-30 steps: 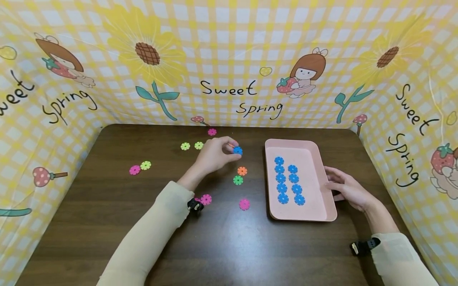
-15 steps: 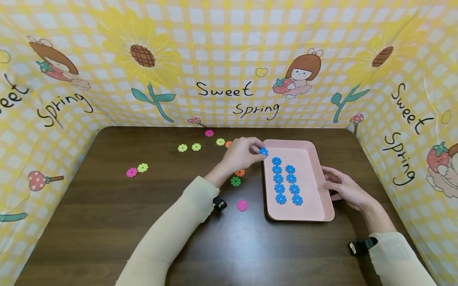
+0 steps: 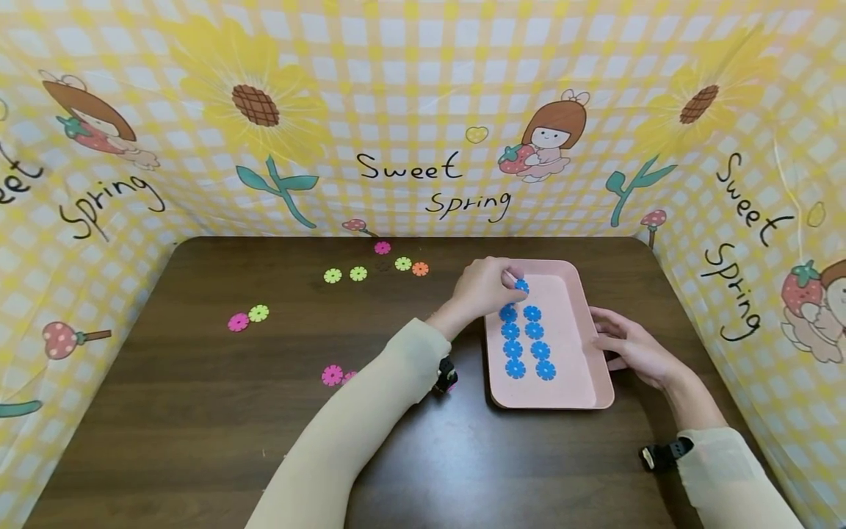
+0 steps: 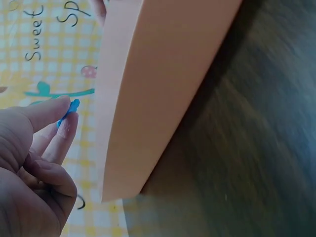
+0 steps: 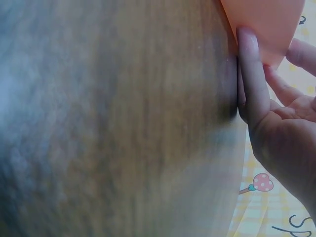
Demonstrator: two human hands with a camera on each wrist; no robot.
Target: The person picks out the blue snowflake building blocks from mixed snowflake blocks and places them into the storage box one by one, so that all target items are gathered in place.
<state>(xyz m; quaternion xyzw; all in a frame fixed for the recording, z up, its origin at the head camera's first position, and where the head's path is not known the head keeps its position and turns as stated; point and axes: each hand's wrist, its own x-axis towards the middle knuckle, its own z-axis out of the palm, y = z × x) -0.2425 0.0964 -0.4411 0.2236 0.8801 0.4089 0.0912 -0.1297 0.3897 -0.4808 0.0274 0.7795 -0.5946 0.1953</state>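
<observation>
My left hand (image 3: 484,288) pinches a blue notched plastic disc (image 3: 522,285) between thumb and fingertips, over the far left part of a pink tray (image 3: 570,316). In the left wrist view the pinched disc (image 4: 73,107) appears edge-on, beside the tray's outer wall (image 4: 153,74). More blue discs (image 3: 532,330) lie in the tray in two columns; the left hand hides the far end of the left one. My right hand (image 3: 637,349) holds the tray's right side by the rim. In the right wrist view its fingers (image 5: 252,74) lie against the tray's outer wall (image 5: 264,22).
On the dark wooden table (image 3: 198,411) lie loose yellow-green discs (image 3: 358,274), an orange disc (image 3: 420,269) and pink discs (image 3: 333,375), (image 3: 382,248). A pink and a yellow-green disc (image 3: 258,313) touch at the left. A checked cloth (image 3: 410,88) walls the back and sides.
My left hand has carried the blue disc rightward from the table to over the tray. The right hand keeps its hold on the tray. The head view has shifted slightly.
</observation>
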